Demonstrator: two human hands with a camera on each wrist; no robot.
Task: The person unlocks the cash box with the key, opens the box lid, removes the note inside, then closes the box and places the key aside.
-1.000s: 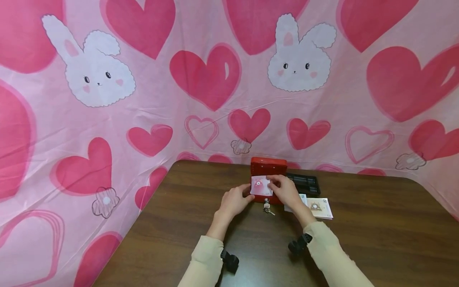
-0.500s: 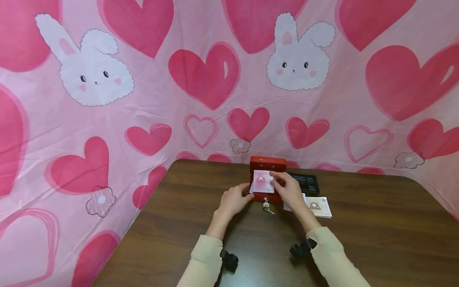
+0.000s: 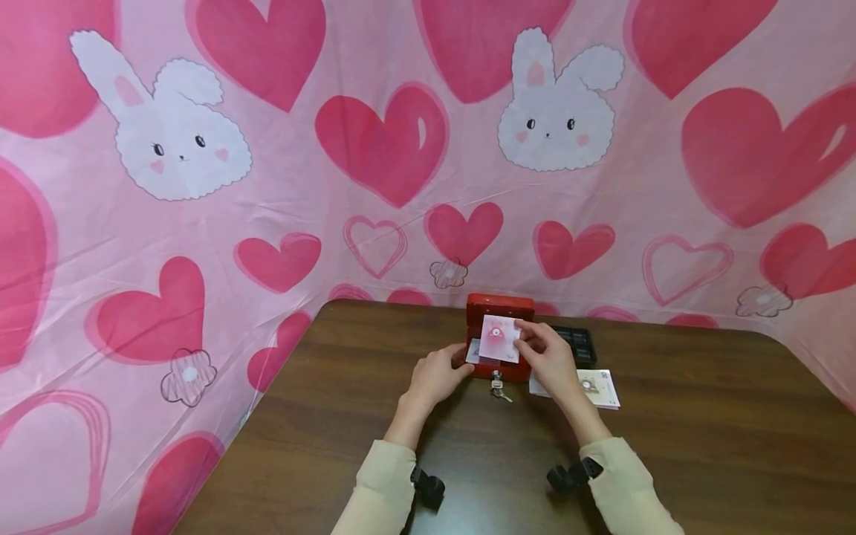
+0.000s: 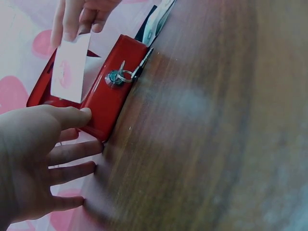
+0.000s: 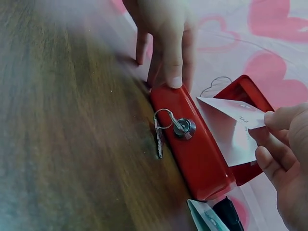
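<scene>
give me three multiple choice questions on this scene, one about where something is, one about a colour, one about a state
1. Where are the keys?
A. hanging from the lock on the front of the box
B. lying inside the black tray
C. in the left hand

2. What colour is the cash box?
A. blue
B. red
C. green

3. What is the right hand doing?
A. resting flat on the table
B. turning the key
C. pinching a pink and white card over the open box

Answers: 1 A, the key sits in the lock with its ring hanging down; 2 B, lid and body are red; 3 C, fingers pinch the card's edge while the left hand touches the box's end.
</scene>
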